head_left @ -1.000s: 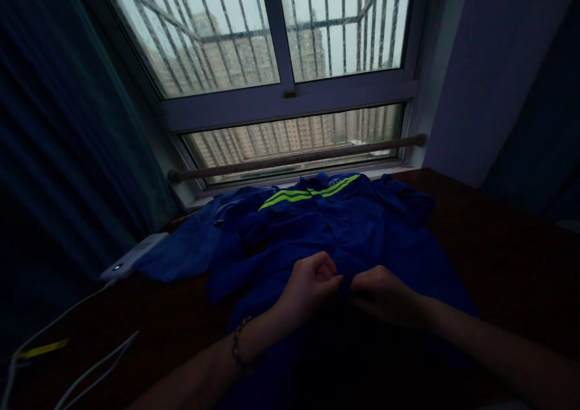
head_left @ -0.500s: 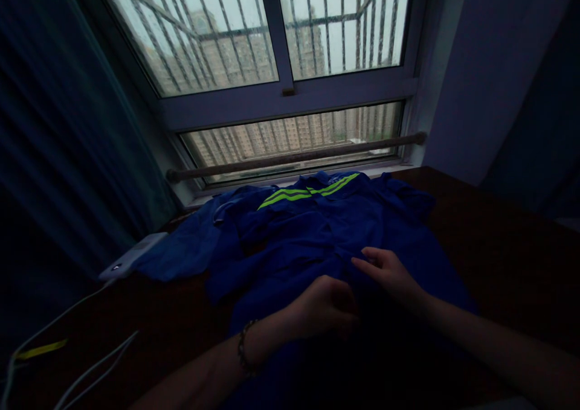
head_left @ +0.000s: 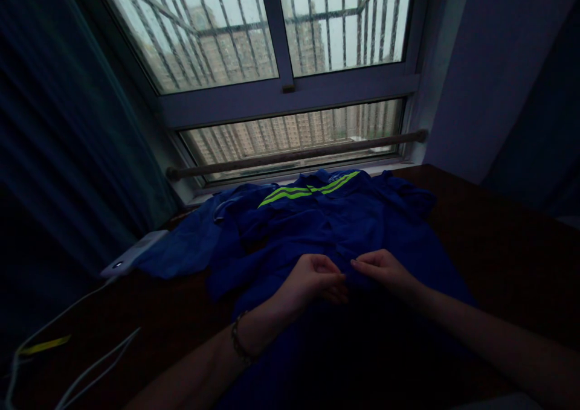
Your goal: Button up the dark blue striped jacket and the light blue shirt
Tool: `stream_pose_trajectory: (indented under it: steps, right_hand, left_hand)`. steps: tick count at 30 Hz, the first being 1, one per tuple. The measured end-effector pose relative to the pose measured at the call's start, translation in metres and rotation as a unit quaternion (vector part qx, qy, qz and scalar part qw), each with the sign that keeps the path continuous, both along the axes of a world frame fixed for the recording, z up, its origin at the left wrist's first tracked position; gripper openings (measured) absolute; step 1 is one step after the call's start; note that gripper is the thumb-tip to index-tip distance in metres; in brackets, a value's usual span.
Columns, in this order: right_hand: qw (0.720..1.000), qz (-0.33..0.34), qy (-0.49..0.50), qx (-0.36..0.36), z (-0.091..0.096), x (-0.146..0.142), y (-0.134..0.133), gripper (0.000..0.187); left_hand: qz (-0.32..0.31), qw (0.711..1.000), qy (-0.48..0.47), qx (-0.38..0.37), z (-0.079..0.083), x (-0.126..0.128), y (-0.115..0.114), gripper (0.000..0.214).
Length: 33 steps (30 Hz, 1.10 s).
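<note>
A blue shirt [head_left: 371, 229] with bright green stripes at the collar lies spread on a dark wooden table [head_left: 507, 241] under a window. My left hand [head_left: 312, 280], with a bracelet on its wrist, pinches the shirt's front near the middle. Just to its right, my right hand [head_left: 385, 270] pinches the same strip of fabric. The two hands almost touch. The light is dim, so what lies between the fingers beyond cloth is not visible.
A white device [head_left: 131, 254] with a small light sits at the table's left, with white cables [head_left: 81, 380] trailing toward the near left corner. A yellow strip [head_left: 45, 345] lies there too. A dark curtain [head_left: 58, 132] hangs left; a wooden rod [head_left: 294, 155] crosses the barred window.
My left hand moved up from lower on the shirt to meet my right hand, whose spread fingers closed into a pinch on the fabric.
</note>
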State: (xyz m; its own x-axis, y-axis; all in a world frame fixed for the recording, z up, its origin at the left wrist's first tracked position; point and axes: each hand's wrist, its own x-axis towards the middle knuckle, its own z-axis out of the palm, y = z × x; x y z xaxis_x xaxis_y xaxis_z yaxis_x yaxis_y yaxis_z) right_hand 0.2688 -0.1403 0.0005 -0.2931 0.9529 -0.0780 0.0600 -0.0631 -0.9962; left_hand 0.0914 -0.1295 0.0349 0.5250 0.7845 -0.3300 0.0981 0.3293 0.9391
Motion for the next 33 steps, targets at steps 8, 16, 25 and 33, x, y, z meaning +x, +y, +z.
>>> stream_pose_trajectory:
  steps: [8, 16, 25, 33]
  right_hand:
    - [0.991, -0.002, 0.114, -0.074, 0.003, -0.002, -0.002, 0.041]
    - [0.998, -0.003, 0.044, -0.048, 0.005, -0.006, -0.003, 0.031]
    - [0.990, 0.003, -0.098, 0.105, 0.006, -0.006, -0.011, 0.020]
    - [0.947, 0.026, -0.207, 0.246, -0.007, -0.007, -0.013, 0.018]
  left_hand:
    - [0.025, 0.999, 0.033, 0.014, -0.001, 0.003, 0.000, 0.027]
    - [0.034, 0.999, 0.021, 0.016, -0.006, 0.004, 0.000, 0.028]
    - [0.045, 0.998, 0.010, 0.032, -0.007, 0.007, -0.003, 0.036]
    - [0.039, 0.996, 0.046, 0.060, -0.019, 0.009, -0.001, 0.027]
